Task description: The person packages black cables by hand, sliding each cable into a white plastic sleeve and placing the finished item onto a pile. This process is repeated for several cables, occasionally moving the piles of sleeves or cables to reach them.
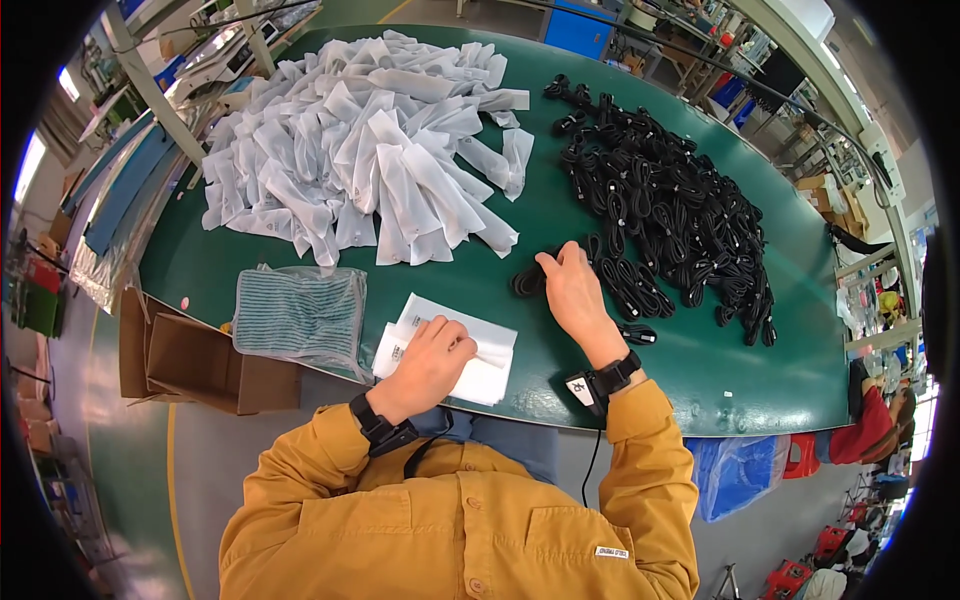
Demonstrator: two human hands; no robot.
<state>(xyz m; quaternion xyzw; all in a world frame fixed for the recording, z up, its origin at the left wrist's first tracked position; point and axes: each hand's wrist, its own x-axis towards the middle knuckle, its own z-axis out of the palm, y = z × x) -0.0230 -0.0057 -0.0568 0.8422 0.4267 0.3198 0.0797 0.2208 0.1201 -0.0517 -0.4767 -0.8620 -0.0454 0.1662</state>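
My left hand [432,362] rests on a small stack of flat white plastic bags [490,382] at the table's near edge. Its fingers are curled and pinch the top bag. Further right, my right hand [575,292] is closed on a coiled black cable [529,282], just above the green tabletop; part of the coil is hidden behind the fingers. Beside that hand spreads a large heap of coiled black cables [650,190]. At the far left lies a big pile of filled, frosted white bags [350,140].
A clear bag of teal-striped cloth-like items [300,312] lies at the table's left edge, above an open cardboard box [200,360]. A blue plastic bag [738,472] hangs below the right edge of the green table [790,400]. Metal frame posts [155,85] stand beyond.
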